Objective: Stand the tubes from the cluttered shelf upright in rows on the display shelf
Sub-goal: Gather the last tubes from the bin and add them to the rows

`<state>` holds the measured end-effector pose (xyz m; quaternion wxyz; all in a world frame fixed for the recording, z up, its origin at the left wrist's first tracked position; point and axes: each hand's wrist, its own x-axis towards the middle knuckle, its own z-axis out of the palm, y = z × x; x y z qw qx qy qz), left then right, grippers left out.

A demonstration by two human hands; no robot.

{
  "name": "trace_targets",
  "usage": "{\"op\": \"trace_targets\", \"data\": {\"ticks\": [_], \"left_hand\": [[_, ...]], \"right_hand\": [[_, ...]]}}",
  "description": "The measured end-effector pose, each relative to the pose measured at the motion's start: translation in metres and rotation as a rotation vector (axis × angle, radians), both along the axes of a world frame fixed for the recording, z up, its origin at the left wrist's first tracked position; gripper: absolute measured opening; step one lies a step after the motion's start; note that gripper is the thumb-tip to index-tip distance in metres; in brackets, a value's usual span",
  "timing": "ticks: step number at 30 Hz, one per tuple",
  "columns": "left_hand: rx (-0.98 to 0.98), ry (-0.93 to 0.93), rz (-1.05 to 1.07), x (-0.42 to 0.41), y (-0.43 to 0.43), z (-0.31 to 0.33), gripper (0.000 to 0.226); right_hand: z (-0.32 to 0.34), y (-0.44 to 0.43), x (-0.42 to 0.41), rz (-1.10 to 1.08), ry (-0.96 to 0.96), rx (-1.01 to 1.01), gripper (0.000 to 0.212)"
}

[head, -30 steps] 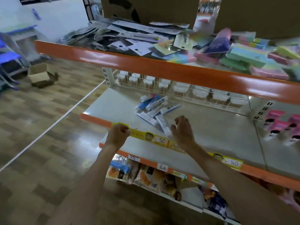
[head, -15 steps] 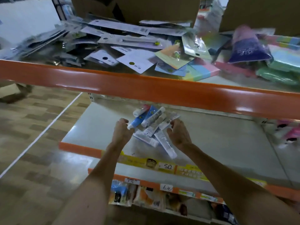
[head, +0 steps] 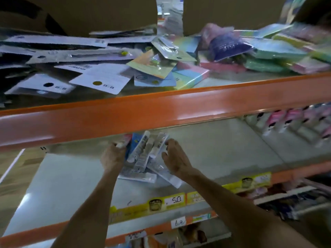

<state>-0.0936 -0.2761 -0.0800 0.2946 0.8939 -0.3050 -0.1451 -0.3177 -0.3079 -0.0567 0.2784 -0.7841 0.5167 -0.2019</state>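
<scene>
1. While both forearms reach up from the bottom of the frame, the two hands bracket a loose pile of tubes at centre frame, on the grey middle shelf.
2. Left hand: fingers curled closed around the capped end of one tube at the pile's left edge — grip is shut on it. A blue tube lies just beside that hand.
3. Right hand: fingers spread and bent, fingertips touching the right side of the pile. Grip is open; nothing enclosed.
4. Tubes lie flat and crossed over one another, none upright. Two white ones stick out toward the lower edge of the pile, near the right wrist.
5. Orange beam of the upper shelf crosses the frame just above the pile and hides the tubes' far ends.
6. Upper shelf, upper half of frame — cluttered with flat card packets at left and pastel packs at right.
7. Yellow price strip on the middle shelf's front edge, lower centre; reads "5.0".
8. Pink-topped items stand at the right of the frame, well apart from the pile; blurred.
</scene>
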Motion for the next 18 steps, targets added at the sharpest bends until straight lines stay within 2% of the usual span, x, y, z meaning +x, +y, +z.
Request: {"op": "trace_targets", "data": {"ticks": [3,6,8,10,13,15,18], "left_hand": [[-0.005,-0.002,0.094,-0.004,0.01,0.002,0.055],[-0.242,0.065,0.097,-0.028,0.031,0.026,0.037],[-0.41,0.271,0.014,-0.05,0.042,0.049,0.033],[-0.424,0.597,-0.077,-0.078,0.046,0.07,0.032],[-0.397,1.073,-0.17,-0.121,0.05,0.09,0.03],[-0.428,1.246,-0.206,-0.146,0.056,0.095,0.035],[-0.456,1.386,-0.276,-0.171,0.065,0.095,0.04]], "right_hand": [[0.01,0.002,-0.013,-0.039,0.026,0.001,0.031],[0.021,0.01,-0.016,-0.11,-0.059,0.118,0.031],[0.03,0.02,-0.014,-0.129,-0.143,0.237,0.032],[0.04,0.031,-0.01,-0.098,-0.28,0.344,0.029],[0.067,0.043,-0.02,-0.123,-0.679,0.587,0.017],[0.08,0.046,-0.042,-0.11,-0.852,0.709,0.012],[0.086,0.04,-0.081,-0.127,-0.936,0.767,0.021]]}}
